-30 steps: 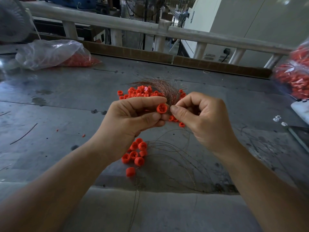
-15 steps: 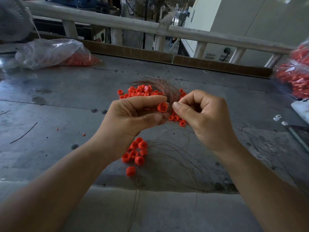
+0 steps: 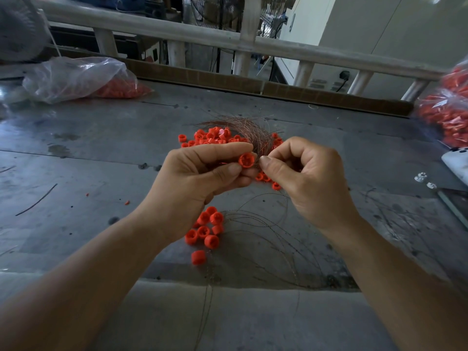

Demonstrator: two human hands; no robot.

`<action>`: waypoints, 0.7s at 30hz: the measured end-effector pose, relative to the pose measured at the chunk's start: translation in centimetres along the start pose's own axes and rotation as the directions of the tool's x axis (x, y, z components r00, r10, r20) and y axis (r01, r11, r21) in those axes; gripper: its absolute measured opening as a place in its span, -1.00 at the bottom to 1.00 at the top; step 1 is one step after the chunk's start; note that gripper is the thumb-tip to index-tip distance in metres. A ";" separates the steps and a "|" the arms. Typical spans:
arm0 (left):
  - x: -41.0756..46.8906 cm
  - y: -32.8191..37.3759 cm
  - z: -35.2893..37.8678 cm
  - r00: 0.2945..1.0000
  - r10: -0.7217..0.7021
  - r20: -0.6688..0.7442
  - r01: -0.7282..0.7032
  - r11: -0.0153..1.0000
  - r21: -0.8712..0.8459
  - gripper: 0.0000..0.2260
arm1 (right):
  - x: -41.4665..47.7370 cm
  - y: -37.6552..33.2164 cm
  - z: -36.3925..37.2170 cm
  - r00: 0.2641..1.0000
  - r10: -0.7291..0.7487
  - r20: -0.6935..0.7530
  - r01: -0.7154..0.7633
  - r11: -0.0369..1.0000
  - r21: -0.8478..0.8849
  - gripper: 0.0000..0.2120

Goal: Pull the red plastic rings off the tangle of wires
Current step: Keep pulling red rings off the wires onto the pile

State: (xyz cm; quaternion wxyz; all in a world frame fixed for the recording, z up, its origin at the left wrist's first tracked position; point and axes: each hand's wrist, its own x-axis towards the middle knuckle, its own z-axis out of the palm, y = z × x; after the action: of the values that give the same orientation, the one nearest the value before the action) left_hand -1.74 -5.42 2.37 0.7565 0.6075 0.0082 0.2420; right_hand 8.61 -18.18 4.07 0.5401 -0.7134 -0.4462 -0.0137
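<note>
"Status?"
"My left hand (image 3: 202,173) pinches one red ring (image 3: 246,160) above the table (image 3: 101,153); my right hand (image 3: 304,178) pinches the tangle of wires (image 3: 253,130) just beside it; ring not yet off."
"Progress?"
"Partial, I judge; loose rings (image 3: 206,229) lie near me; far rings (image 3: 212,136) by the tangle, whether freed I cannot tell."
</note>
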 end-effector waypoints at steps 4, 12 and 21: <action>0.0 0.0 -0.1 1.000 0.005 0.006 -0.005 1.000 0.007 -0.73 | 0.0 0.1 0.0 1.000 0.010 0.002 -0.010 1.000 0.002 -0.80; 0.0 0.0 0.0 1.000 0.007 0.001 -0.007 1.000 -0.013 -0.74 | -0.1 0.0 0.1 0.997 0.037 0.063 -0.038 0.999 0.002 -0.86; 0.1 0.2 0.0 0.995 -0.066 0.074 0.078 0.982 -0.171 -0.81 | -0.1 -0.2 -0.1 0.989 0.068 0.130 -0.072 0.997 0.022 -0.87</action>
State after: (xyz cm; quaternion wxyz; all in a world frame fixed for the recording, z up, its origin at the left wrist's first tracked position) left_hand -1.72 -5.39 2.57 0.8146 0.5465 -0.0165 0.1934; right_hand 8.53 -18.32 4.23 0.5199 -0.7206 -0.4552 0.0575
